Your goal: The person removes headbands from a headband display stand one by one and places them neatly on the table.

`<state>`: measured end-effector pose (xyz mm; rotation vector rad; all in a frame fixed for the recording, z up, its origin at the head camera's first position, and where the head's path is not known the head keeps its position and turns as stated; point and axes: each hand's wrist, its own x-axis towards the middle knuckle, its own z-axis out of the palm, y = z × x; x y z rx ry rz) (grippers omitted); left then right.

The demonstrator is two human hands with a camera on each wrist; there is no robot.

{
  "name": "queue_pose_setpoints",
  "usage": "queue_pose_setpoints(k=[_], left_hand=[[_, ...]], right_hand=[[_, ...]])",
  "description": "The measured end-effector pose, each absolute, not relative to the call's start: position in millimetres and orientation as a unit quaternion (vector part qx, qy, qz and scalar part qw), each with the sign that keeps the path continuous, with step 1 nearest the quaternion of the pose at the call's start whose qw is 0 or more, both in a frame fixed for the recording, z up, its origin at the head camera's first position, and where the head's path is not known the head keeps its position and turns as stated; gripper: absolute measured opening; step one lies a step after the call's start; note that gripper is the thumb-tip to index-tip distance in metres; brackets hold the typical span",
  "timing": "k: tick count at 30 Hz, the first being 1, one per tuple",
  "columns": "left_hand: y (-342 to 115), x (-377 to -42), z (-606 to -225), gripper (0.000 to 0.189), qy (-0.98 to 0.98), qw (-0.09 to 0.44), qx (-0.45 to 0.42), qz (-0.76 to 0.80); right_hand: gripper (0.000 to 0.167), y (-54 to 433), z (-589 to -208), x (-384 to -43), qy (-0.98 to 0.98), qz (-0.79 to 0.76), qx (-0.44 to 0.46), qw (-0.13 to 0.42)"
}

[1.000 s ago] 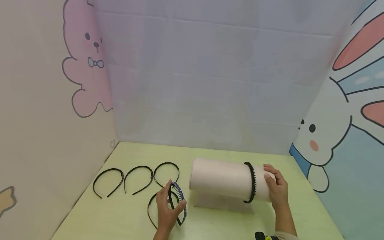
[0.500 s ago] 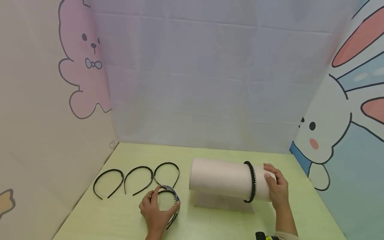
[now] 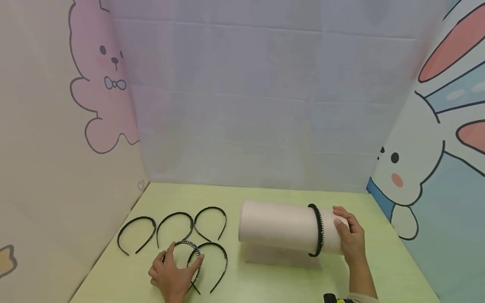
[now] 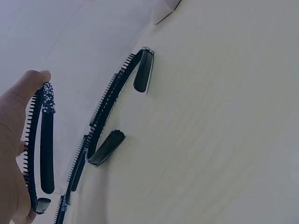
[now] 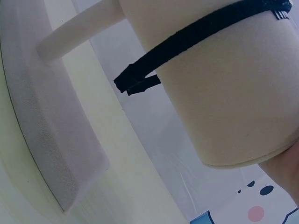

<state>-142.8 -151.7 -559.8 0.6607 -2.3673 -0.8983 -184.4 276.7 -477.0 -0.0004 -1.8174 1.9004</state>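
Note:
My left hand (image 3: 174, 275) grips a black toothed headband (image 4: 47, 140) with blue glitter, fingers at one side and thumb at the other. In the head view this headband overlaps another black headband (image 3: 226, 261) on the table. My right hand (image 3: 353, 237) holds the right end of a pale padded cylinder (image 3: 278, 225), thumb in front and fingers over the top. Around the cylinder, near that hand, sits a black toothed headband (image 5: 187, 39). In the right wrist view its two ends stick out past the cylinder's underside.
Behind the left hand three more dark headbands lie in a row: a left one (image 3: 137, 219), a middle one (image 3: 175, 213) and a right one (image 3: 210, 208). The cylinder stands on a pale base (image 3: 282, 255). Cloth walls enclose the light green table (image 3: 273, 286).
My left hand has carried the glitter headband leftward, from near the cylinder to the left part of the front headband, turning it flatter. The right hand keeps its hold on the cylinder.

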Motion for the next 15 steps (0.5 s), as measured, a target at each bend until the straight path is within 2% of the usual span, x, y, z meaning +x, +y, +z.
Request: queue_pose_setpoints(k=[4, 11, 15], left_hand=[[-163, -142, -563, 0.100, -0.875, 0.220, 0.273, -0.333], [-188, -140, -568, 0.109, -0.878, 0.104, 0.330, -0.331], [-197, -141, -571, 0.111, -0.877, 0.070, 0.346, -0.326]], right_hand=[[0.017, 277, -478, -184, -0.667, 0.700, 0.008, 0.253], [0.017, 276, -478, -183, -0.672, 0.697, 0.006, 0.251], [0.018, 277, -477, -183, -0.673, 0.696, 0.004, 0.250]])
